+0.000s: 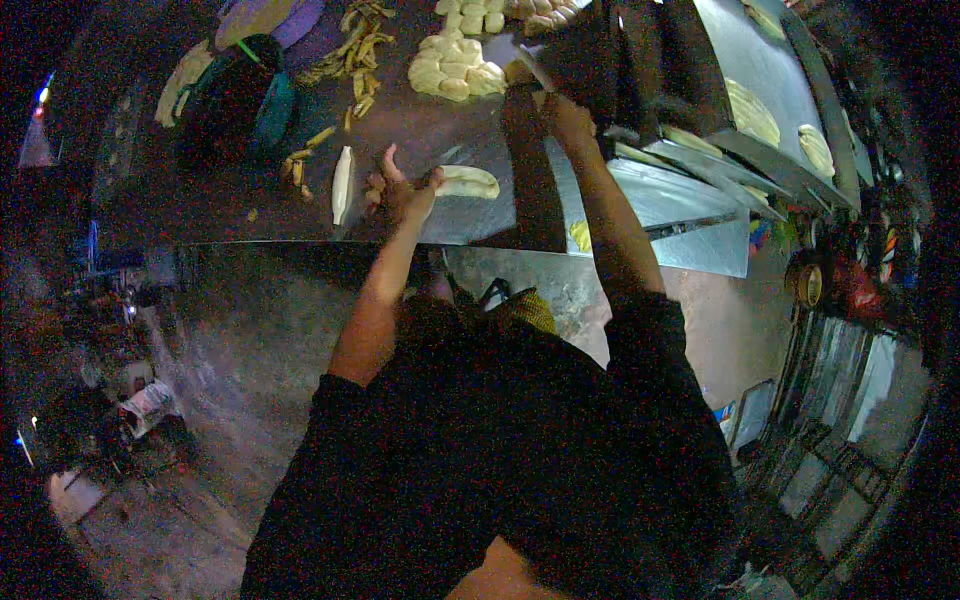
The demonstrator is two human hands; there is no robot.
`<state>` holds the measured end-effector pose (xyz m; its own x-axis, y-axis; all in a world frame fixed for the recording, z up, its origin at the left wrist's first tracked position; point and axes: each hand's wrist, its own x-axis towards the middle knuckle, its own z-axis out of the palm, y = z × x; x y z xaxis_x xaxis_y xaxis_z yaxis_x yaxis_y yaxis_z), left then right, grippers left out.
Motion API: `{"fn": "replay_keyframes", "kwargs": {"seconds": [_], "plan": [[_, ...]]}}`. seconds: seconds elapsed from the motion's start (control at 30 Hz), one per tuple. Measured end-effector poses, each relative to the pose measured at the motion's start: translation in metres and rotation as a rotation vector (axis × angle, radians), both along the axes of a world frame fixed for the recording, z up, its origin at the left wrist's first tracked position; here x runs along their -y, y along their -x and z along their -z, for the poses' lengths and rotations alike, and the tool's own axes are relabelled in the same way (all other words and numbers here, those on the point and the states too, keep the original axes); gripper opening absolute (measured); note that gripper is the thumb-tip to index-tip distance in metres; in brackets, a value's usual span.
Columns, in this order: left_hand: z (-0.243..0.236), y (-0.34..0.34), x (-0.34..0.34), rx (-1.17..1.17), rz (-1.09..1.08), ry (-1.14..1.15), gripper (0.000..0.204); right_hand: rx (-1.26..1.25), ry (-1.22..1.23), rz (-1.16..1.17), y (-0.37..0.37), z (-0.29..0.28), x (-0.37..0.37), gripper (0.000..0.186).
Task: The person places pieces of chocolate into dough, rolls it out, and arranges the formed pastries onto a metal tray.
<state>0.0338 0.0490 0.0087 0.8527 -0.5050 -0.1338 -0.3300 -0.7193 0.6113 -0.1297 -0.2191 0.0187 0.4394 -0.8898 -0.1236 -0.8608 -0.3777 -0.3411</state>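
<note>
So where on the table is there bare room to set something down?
The table looks bare between the pale dough pile and the long dough piece beside the left hand. It's crowded toward the back left, with brown strips and a teal bucket, and at right, with metal trays.

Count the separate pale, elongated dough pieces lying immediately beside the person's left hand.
2: a slim, white, spindle-shaped dough roll left of the left hand, and a broader, cream, oval dough piece to its right. More could be hidden beneath the hand.
</note>
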Motion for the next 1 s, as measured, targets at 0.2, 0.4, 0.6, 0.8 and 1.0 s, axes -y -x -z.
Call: {"fn": "replay_keyframes", "kwargs": {"seconds": [0.2, 0.4, 0.6, 0.8, 1.0], "plan": [[-0.037, -0.019, -0.009, 0.284, 0.189, 0.421, 0.040, 0.089, 0.086, -0.417, 0.013, -0.032, -0.098, 0.027], [-0.017, -0.045, -0.040, 0.808, 0.687, 0.390, 0.029, 0.261, 0.204, -1.091, -0.020, -0.035, -0.123, 0.051], [-0.019, -0.084, 0.026, 0.509, 0.555, -0.004, 0.041, 0.046, 0.582, -0.442, -0.090, -0.030, -0.102, 0.070], [-0.010, -0.107, 0.025, 0.795, 0.989, 0.237, 0.040, 0.121, 0.337, -0.228, -0.091, -0.023, -0.071, 0.074], [-0.016, -0.105, 0.027, 0.520, 1.367, 0.438, 0.040, 0.194, -0.191, -0.441, -0.005, -0.069, -0.172, 0.057]]}}
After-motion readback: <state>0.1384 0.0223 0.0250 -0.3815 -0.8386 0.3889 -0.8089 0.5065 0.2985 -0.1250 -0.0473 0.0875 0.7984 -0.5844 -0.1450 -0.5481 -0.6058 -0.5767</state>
